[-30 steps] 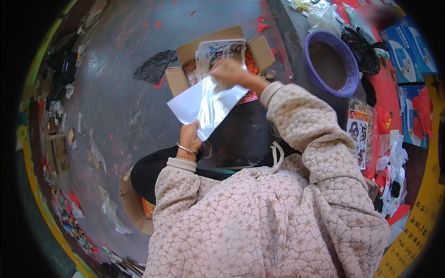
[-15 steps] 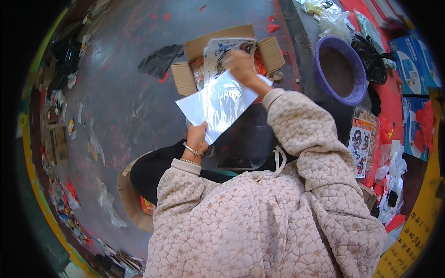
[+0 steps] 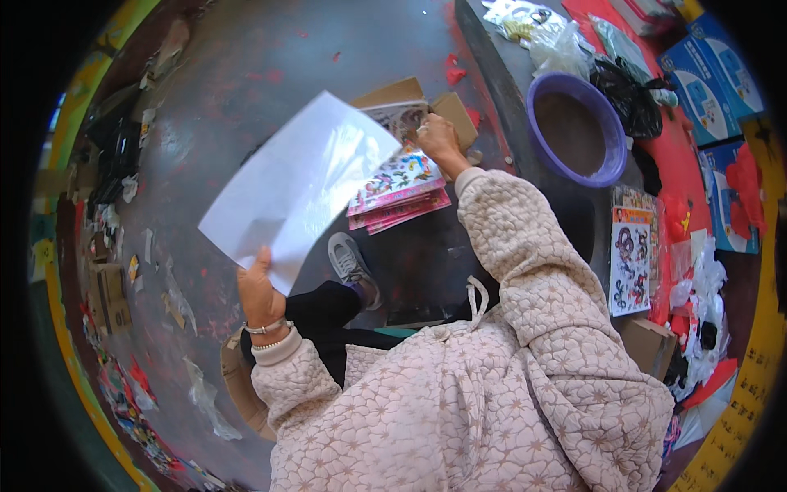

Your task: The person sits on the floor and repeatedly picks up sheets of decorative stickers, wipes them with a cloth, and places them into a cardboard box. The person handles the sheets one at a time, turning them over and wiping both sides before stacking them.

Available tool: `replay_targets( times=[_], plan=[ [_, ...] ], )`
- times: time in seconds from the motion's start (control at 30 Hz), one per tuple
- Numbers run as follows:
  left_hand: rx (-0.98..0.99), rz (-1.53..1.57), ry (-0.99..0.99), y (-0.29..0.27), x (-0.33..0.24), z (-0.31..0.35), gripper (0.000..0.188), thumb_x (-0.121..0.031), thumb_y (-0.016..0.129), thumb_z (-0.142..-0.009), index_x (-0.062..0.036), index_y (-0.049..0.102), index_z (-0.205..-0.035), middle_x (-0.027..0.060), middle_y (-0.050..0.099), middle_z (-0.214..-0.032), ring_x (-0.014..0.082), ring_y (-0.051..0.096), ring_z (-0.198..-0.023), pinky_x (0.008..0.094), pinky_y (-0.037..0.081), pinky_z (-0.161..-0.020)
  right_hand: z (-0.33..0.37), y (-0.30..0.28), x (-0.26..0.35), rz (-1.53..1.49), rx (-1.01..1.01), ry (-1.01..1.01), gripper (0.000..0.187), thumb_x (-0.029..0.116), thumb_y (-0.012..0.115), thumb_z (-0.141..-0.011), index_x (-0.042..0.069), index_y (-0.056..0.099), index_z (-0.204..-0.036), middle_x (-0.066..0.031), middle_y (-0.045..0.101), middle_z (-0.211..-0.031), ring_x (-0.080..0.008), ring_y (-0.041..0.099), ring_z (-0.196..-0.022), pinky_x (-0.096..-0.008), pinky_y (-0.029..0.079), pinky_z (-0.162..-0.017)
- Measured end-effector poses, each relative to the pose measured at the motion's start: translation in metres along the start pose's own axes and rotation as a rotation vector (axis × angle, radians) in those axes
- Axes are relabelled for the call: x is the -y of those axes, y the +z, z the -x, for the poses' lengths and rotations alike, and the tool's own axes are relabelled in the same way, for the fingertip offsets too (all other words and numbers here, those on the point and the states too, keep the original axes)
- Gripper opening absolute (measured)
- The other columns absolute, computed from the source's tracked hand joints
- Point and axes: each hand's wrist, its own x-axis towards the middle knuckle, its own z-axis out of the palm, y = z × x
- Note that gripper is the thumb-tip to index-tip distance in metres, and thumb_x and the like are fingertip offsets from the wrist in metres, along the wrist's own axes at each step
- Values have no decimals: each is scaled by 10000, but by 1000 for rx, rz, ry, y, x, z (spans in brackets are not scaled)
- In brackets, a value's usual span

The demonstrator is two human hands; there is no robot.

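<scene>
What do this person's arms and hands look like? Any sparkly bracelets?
The left hand and right hand wear no gloves. The sleeves are puffy and pale pinkish-beige, with a brownish flower pattern and plain cuffs. On the left wrist are a silvery bangle and a thin beaded bracelet. The right hand seems to have a ring.

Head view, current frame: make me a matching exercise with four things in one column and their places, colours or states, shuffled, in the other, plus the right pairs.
Things:
1. Glossy sheet
2. Right hand
3. Basin
4. Shoe

Places, colours, states:
A. Purple and round, to the right of the cardboard box
B. Grey, on the floor
C. White, gripped near its lower corner by the left hand
D. By the right-hand flap of the cardboard box

Right pairs: 1-C, 2-D, 3-A, 4-B
</scene>
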Motion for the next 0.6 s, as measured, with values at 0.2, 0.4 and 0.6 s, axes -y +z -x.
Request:
replay_targets(
  times=[0.2,0.4,0.6],
  plan=[
    [62,236,119,8,2,-23,291,-50,527,-844,-32,480,-1130,78,560,-1038,213,559,-931,357,482,-810,18,15,28,-247,-166,-468,132,142,537,-740,43,580,-816,-169,578,-816,-338,545,-822,-411,420,-726],
    [115,332,112,35,-2,-15,299,-38,529,-840,-45,475,-1134,80,558,-1059,215,559,-954,374,477,-836,39,31,29,-177,-62,-618,100,155,556,-734,57,571,-751,-118,574,-788,-307,548,-794,-397,423,-716],
    [172,385,75,44,-8,-14,331,-24,508,-847,-43,445,-1171,99,547,-1092,224,560,-957,377,479,-832,45,20,36,99,-10,-500,280,258,602,-745,74,579,-954,-123,592,-935,-285,532,-926,-403,417,-792]
  ],
)
